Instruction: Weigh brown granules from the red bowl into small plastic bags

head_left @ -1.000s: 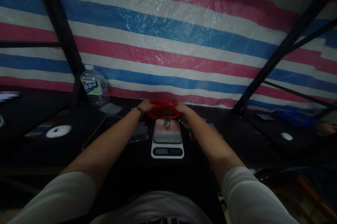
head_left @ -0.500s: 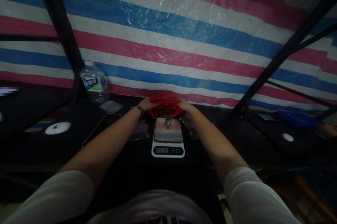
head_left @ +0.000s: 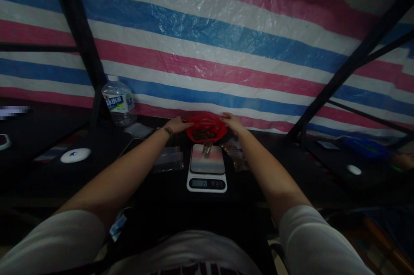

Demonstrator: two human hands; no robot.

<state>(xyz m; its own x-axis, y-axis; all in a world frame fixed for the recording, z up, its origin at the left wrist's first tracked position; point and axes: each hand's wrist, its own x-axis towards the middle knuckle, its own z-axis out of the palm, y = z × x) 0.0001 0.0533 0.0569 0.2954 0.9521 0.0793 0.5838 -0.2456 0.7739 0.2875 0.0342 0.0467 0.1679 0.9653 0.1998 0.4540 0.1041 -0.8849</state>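
A red plastic bag [head_left: 207,119] stands with its mouth spread, small brown pieces [head_left: 204,134] showing inside. At its left rim is my left hand [head_left: 178,125], fingers stretched out towards it; whether the fingertips touch the rim I cannot tell. My right hand [head_left: 233,123] is at the right rim with its fingers apart. Just in front of the bag, a small metal cup [head_left: 207,149] rests on the platform of a white digital scale [head_left: 207,165]. The figures on its display are too dim to read.
Clear plastic bags [head_left: 168,160] lie left of the scale, and filled small bags [head_left: 237,159] right of it. A water bottle [head_left: 119,101] stands back left near a dark frame post. A white oval device [head_left: 75,155] lies farther left. Another person's hand [head_left: 406,160] shows at far right.
Both hands have loosened from the red bag's rim and moved slightly outward. The bag's mouth looks rounder and wider, with more of its contents visible. The cup stays on the scale.
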